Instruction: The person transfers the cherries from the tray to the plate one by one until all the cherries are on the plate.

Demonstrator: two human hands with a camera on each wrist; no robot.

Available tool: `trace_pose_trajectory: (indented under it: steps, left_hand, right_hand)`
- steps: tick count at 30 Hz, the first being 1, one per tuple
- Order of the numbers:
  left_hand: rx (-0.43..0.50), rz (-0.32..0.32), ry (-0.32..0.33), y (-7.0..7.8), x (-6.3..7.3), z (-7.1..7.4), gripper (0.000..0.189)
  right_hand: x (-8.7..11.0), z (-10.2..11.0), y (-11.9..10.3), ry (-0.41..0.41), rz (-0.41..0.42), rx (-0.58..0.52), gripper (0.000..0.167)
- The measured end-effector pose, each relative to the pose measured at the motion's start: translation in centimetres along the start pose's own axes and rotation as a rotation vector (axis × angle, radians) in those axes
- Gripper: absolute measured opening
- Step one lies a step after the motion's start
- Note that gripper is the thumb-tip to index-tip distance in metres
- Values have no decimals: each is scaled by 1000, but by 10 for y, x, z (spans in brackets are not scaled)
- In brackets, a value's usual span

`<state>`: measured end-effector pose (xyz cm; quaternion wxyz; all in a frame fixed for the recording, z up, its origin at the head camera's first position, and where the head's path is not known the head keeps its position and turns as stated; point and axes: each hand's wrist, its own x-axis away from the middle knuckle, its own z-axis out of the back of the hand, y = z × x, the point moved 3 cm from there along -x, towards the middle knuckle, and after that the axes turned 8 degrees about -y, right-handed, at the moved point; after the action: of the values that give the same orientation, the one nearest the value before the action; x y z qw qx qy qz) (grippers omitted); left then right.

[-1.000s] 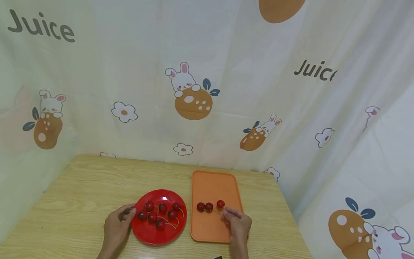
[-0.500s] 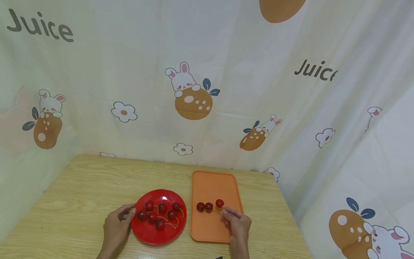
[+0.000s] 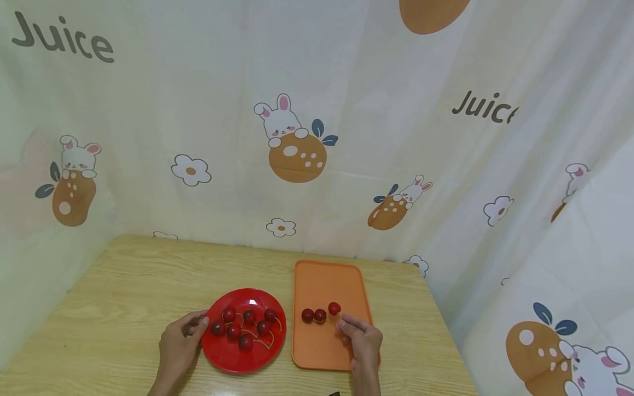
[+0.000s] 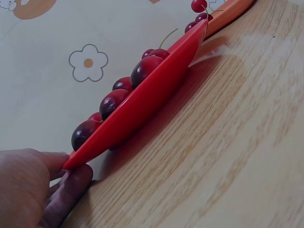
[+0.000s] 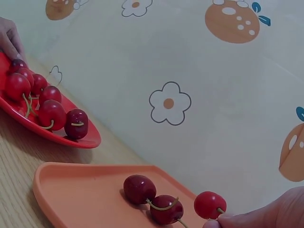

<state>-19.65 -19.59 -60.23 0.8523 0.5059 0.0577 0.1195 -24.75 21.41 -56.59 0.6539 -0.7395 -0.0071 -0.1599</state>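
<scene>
My left hand (image 3: 179,344) pinches the left rim of a round red plate (image 3: 242,360), thumb above and fingers beneath, as the left wrist view shows. Several dark red cherries with stems, among them a front one (image 3: 245,342), lie on that plate. Over an orange tray (image 3: 322,352), my right hand (image 3: 364,338) pinches a brighter red cherry (image 5: 210,204) by its stem between thumb and fingertip. This cherry hangs clear of the tray surface in the right wrist view. Left of it, two dark cherries (image 5: 139,189) lie side by side on the tray.
A light wood-grain table (image 3: 148,275) carries the plate and the tray, with a narrow gap between them. Behind and to the sides hangs a pale curtain (image 3: 223,110) printed with rabbits, flowers and lettering.
The cherry in my right hand has shifted slightly left and up over the tray, the hand moving with it. My left hand and the plate have stayed put.
</scene>
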Motion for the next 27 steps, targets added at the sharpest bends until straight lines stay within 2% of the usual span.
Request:
trace_pose_trajectory:
  steps: [9,16,27]
  left_hand:
    - [-6,3,-3,2,0,1,28]
    - [-10,3,-3,1,0,1,27]
    - [-22,7,-7,0,-1,1,27]
  right_hand:
    - [-2,-2,0,-62,-9,9,33]
    - [3,-8,-1,-64,-16,6,32]
    - [9,-20,-4,-95,22,-12,32]
